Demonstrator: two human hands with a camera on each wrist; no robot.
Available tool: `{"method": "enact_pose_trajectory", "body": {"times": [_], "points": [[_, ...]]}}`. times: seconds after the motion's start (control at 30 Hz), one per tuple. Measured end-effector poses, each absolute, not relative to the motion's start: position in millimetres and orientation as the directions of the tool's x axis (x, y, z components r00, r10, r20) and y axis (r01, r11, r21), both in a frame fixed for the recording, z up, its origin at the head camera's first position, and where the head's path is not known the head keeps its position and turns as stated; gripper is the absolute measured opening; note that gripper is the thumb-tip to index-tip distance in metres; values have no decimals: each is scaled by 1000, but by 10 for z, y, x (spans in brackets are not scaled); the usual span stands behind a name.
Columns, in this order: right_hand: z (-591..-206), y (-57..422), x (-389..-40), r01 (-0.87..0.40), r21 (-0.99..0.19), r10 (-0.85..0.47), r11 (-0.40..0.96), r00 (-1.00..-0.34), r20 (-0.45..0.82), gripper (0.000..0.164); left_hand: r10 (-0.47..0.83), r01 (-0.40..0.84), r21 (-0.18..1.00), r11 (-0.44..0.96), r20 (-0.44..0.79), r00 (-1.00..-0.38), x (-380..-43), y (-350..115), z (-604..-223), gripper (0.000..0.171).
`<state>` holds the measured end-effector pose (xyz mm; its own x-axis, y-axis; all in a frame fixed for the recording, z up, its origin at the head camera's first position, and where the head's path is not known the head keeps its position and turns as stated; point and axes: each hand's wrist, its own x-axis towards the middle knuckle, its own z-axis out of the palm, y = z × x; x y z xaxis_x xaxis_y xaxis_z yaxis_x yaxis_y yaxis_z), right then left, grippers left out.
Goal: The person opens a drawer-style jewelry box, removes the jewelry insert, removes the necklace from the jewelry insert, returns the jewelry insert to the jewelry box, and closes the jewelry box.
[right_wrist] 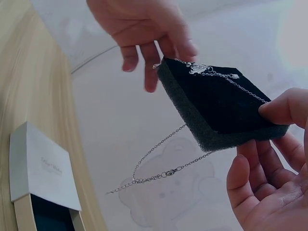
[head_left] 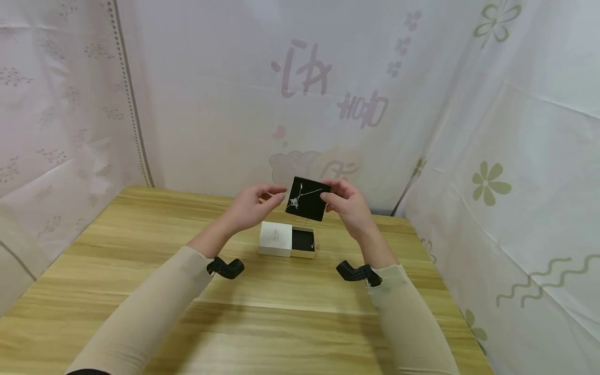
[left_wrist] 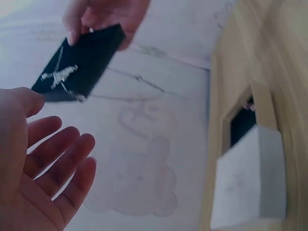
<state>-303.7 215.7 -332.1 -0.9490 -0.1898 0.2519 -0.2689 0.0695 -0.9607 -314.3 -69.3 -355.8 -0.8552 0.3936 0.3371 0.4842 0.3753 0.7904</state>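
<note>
My right hand [head_left: 347, 204] pinches a black foam jewelry pad [right_wrist: 231, 106] at one corner, thumb on top and fingers beneath. Across the pad's face lies a silver necklace with a sparkling pendant [head_left: 294, 201]. The rest of its chain [right_wrist: 159, 179], with the clasp, dangles below the pad. My left hand [head_left: 253, 206] is by the pad's opposite edge, fingers spread and relaxed; whether its thumb touches the corner I cannot tell. Under the hands stands a small white drawer box [head_left: 275, 239], its inner tray [head_left: 303, 254] partly pulled out to the right, with a dark lining.
The box sits on a wooden table [head_left: 262, 323] near its far edge. Pale patterned curtains [head_left: 211, 104] hang behind the table and along both sides. A black strap mount [head_left: 227, 267] is on each wrist.
</note>
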Motion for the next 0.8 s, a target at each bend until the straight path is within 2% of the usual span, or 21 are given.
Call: {"method": "enact_pose_trajectory", "body": {"times": [0.3, 0.63, 0.8], "points": [[-3213, 2084, -2953, -308, -950, -219, 45, -931, 292, 27, 394, 428, 866, 260, 309, -866, -3090, -592, -3300, 44], [-3211, 2071, -2945, -315, -946, -238, 77, -927, 289, 31, 370, 383, 902, 199, 293, -882, -3102, -580, -3292, 33], [-3206, 2077, -2933, -341, -930, -237, 134, -923, 304, 39, 365, 378, 905, 198, 289, -885, -3094, -565, -3287, 30]]}}
